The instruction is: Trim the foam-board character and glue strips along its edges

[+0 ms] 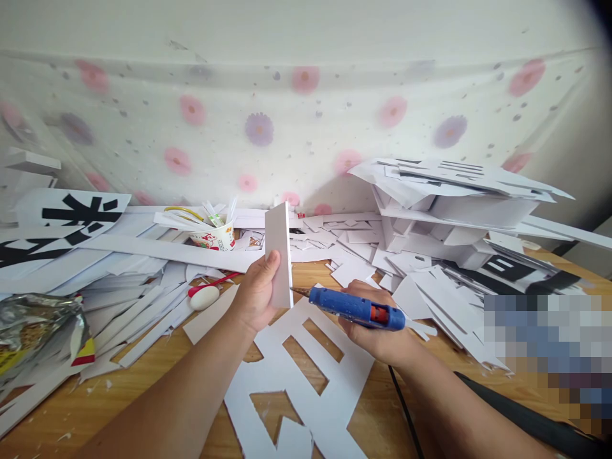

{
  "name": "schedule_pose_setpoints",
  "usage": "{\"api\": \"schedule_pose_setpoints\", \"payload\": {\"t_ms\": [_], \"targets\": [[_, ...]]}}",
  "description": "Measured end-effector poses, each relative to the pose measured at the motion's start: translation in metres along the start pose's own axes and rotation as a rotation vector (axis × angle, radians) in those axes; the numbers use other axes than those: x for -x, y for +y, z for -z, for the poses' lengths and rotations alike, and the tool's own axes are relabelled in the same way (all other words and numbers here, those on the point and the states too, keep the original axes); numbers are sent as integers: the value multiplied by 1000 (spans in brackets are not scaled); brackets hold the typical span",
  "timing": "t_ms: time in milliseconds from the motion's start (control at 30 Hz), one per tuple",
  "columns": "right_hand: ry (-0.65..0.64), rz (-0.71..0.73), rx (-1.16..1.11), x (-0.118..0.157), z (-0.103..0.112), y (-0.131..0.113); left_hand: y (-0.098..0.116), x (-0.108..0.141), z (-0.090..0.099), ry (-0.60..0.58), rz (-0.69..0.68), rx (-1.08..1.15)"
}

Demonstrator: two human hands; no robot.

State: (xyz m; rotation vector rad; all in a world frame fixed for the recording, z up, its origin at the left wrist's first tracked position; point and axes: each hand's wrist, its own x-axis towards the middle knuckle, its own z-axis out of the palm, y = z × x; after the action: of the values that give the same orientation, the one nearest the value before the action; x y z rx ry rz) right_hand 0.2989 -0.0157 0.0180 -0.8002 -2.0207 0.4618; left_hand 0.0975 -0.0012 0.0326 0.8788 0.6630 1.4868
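Observation:
My left hand (pixel 261 287) grips a white foam board strip (pixel 278 255) upright, thumb on its face. In my right hand (pixel 377 319) is a blue hot glue gun (pixel 354 307). Its metal nozzle points left and sits at the lower right edge of the strip; whether it touches I cannot tell. Below both hands, a large white cut-out character (pixel 296 357) with several openings lies on the wooden table. The glue gun's black cord (pixel 406 411) runs down toward the near edge.
White offcuts (pixel 143 306) cover the left side. A paper cup (pixel 213 236) with sticks stands behind, near a white egg-shaped object (pixel 204 298). Foil packaging (pixel 43 338) lies far left. Stacked foam pieces (pixel 459 210) rise at right, by a floral sheet (pixel 220 127) on the wall.

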Motion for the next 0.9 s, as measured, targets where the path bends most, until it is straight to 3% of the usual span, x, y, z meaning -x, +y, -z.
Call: {"api": "schedule_pose_setpoints", "payload": {"t_ms": [167,433,900], "targets": [[-25,11,-19,0,-1,0,1,0,2,-50,5,21],[-63,10,-35,2,-2,6,3,-3,3,53,-3,-9],[-76,20,-61,5,-6,10,6,-4,4,41,-2,1]]}}
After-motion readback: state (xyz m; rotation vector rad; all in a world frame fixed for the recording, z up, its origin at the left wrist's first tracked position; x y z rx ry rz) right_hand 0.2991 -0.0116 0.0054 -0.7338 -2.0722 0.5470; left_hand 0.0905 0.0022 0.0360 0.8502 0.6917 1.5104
